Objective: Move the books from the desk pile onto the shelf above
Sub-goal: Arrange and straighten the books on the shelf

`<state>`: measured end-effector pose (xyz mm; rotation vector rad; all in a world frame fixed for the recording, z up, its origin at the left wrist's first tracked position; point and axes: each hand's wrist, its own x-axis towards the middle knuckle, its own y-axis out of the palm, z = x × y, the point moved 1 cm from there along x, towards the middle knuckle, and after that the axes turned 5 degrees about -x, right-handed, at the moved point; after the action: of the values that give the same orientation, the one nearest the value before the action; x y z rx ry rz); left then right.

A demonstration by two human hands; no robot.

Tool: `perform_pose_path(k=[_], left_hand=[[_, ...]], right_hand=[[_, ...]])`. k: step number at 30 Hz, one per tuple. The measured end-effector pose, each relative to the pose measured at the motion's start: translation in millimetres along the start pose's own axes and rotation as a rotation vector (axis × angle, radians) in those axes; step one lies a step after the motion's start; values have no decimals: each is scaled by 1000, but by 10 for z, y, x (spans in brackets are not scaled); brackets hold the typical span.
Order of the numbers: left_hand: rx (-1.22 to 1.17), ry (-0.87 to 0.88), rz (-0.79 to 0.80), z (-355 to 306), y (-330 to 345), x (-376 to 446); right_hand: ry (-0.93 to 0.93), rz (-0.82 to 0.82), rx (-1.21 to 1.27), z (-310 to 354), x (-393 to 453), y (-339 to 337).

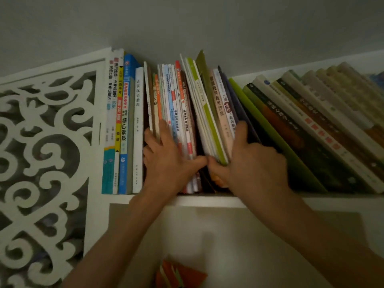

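Note:
A row of books stands on the white shelf (145, 198) against the wall. My left hand (168, 161) presses flat on the spines of several thin colourful books (174, 104) in the middle of the row, fingers straight. My right hand (251, 163) grips the neighbouring bundle of leaning green, white and pink books (209, 113), thumb at its lower left and fingers up its right side. The two thumbs nearly touch. An orange-red book (180, 275) lies far below on the desk, partly cut off by the frame.
Upright textbooks (124, 125) fill the shelf's left end beside a white carved side panel (43, 163). To the right, several larger books (315, 134) lean over to the left against the bundle. The grey wall rises behind.

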<state>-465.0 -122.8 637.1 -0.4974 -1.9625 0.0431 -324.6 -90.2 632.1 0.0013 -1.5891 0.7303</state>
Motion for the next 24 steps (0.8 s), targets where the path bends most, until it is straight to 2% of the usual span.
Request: perform_pose_path(k=[3,6,7,9,12,13,15,20,24], left_hand=[[-15,117,34,192,-116,0],[-7,130,97,255,-96,-93],[52,152,78,271,-90,-145],[261,306,-60,300,-111,-243],[327,514,-153,267,-230,-234],[302,531,-128,232,-272,-187],[259,502,-46,150,-330,-35],[336,526,59,266,-185,122],[270,521,77,341,-153,66]], right_hand=[[6,25,92,202,56,115],[-1,83,123,163,45,90],[0,106,118,140,37,66],[-5,116,54,128,-16,-2],[-156,-183,-106,100,-73,3],[-263,-271,-125,85,-68,49],[-441,-321,-124,26,-4,98],[-537,-143,-228,-154,73,106],[-582,-6,-95,-151,28,115]])
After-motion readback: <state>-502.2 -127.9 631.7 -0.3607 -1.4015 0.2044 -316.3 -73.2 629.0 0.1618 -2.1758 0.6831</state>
